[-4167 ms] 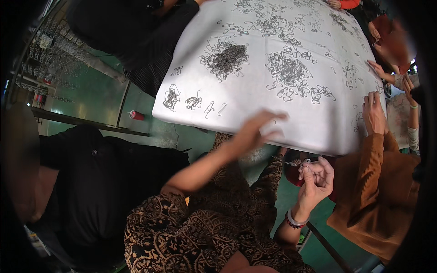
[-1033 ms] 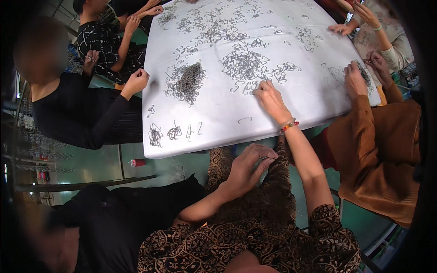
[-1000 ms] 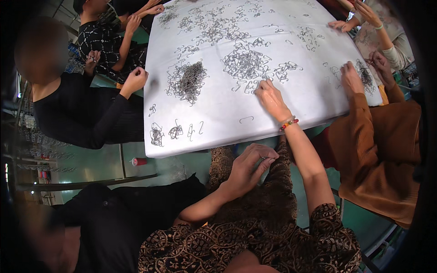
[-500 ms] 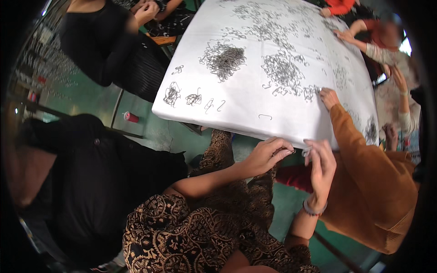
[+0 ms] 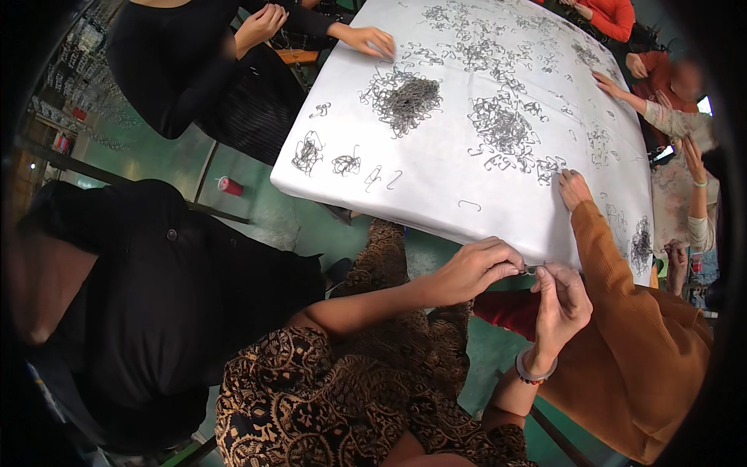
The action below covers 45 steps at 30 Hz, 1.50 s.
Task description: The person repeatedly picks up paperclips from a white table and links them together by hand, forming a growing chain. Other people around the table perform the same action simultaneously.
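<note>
My left hand [image 5: 476, 271] is closed in a pinch just off the near edge of the white-covered table [image 5: 436, 204]. Between its fingertips and those of my right hand [image 5: 564, 307] sits a small metal wire hook [image 5: 531, 271], mostly hidden by the fingers. Both pinches grip it, one from each side, and the hands nearly touch. A bracelet circles my right wrist. On the table, closest to my hands, lies a single curved wire hook [image 5: 470, 205]. Farther left are small clusters of similar hooks [image 5: 346, 163].
A dense pile of hooks [image 5: 412, 105] and a looser one [image 5: 504, 128] lie farther back. At right, a co-worker's brown-sleeved arm [image 5: 599, 241] reaches onto the table. A person in black [image 5: 179, 288] is close on my left. A red cup [image 5: 229, 186] stands on the floor.
My right hand has closed from loosely parted fingers into a pinch and met the left hand at the hook. At the far left, a co-worker's hand has come onto the table.
</note>
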{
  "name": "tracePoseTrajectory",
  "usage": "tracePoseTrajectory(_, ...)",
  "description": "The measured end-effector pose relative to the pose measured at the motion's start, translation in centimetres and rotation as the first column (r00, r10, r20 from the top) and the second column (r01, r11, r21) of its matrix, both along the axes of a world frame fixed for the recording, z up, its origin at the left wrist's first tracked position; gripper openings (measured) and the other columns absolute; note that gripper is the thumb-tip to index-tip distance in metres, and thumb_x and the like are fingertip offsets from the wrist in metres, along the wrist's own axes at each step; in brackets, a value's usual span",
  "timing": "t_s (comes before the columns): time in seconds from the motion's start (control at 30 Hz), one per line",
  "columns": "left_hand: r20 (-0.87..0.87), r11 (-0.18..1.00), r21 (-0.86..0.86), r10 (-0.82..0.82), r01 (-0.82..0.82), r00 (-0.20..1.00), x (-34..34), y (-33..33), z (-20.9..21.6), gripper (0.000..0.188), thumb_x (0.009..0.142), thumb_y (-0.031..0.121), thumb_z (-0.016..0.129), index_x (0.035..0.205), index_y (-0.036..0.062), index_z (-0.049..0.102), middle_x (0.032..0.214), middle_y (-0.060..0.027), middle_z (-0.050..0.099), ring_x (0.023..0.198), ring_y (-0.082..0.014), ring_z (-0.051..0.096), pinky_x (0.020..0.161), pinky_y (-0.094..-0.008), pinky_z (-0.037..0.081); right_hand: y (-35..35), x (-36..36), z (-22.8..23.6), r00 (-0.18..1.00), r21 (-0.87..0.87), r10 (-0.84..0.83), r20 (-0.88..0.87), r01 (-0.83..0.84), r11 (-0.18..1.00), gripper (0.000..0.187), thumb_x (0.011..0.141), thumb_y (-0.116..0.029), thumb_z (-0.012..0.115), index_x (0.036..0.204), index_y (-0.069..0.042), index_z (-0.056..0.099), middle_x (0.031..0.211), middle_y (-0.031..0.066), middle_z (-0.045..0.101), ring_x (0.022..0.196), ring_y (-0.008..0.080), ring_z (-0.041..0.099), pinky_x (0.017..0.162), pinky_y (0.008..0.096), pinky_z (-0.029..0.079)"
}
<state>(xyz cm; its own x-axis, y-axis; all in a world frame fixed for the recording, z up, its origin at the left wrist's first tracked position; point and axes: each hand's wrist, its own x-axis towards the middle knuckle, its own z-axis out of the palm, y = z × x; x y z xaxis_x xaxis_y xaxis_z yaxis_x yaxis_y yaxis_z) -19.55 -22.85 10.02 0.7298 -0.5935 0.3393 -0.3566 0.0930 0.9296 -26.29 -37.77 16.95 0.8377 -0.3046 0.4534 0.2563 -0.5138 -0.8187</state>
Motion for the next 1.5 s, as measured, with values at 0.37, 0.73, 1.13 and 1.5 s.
tracePoseTrajectory(0.37,0.590,0.572,0.438,0.399,-0.694,0.702,23.1,14.2,-7.9,0.013,0.082,0.006,0.067,0.093,0.0023,0.071,0.096,-0.0139,0.069,0.090,-0.0315,0.064,0.082,-0.0378,0.052,0.7,0.9,-1.5,0.993,0.141,0.102,-0.053,-0.094,0.986,0.013,0.073,0.017,0.070,0.079,0.008,0.064,0.078,0.0152,0.067,0.062,0.0154,0.059,0.051,0.0234,0.047)
tracePoseTrajectory(0.73,0.589,0.658,0.335,0.412,-0.674,0.695,23.5,13.6,-5.5,0.011,0.093,0.007,0.054,0.095,-0.0031,0.059,0.089,-0.0168,0.062,0.082,-0.0308,0.064,0.073,-0.0422,0.051,0.8,0.0,-1.5,0.997,0.155,0.037,-0.065,-0.027,0.987,0.010,0.078,0.016,0.067,0.082,0.007,0.063,0.080,0.0126,0.066,0.061,0.0105,0.057,0.052,0.0212,0.045)
tracePoseTrajectory(1.13,-0.285,0.985,0.009,-0.161,0.171,0.945,4.1,2.4,1.8,0.011,0.094,0.008,0.062,0.098,-0.0021,0.063,0.092,-0.0072,0.066,0.087,-0.0157,0.064,0.080,-0.0294,0.053,1.2,-1.5,-3.9,0.985,0.352,-0.048,-0.165,0.104,0.930,0.017,0.086,0.007,0.064,0.102,0.004,0.065,0.088,0.0104,0.071,0.071,0.0107,0.067,0.062,0.0210,0.051)
tracePoseTrajectory(1.5,0.267,0.995,0.060,0.062,-0.080,0.962,0.3,-0.1,1.3,0.011,0.087,0.003,0.065,0.098,0.0021,0.064,0.102,-0.0120,0.066,0.097,-0.0237,0.063,0.083,-0.0334,0.050,1.3,-2.2,-3.8,0.986,0.278,-0.039,-0.160,0.083,0.957,0.012,0.082,0.012,0.063,0.092,0.006,0.069,0.086,0.0092,0.068,0.071,0.0113,0.063,0.064,0.0225,0.051)
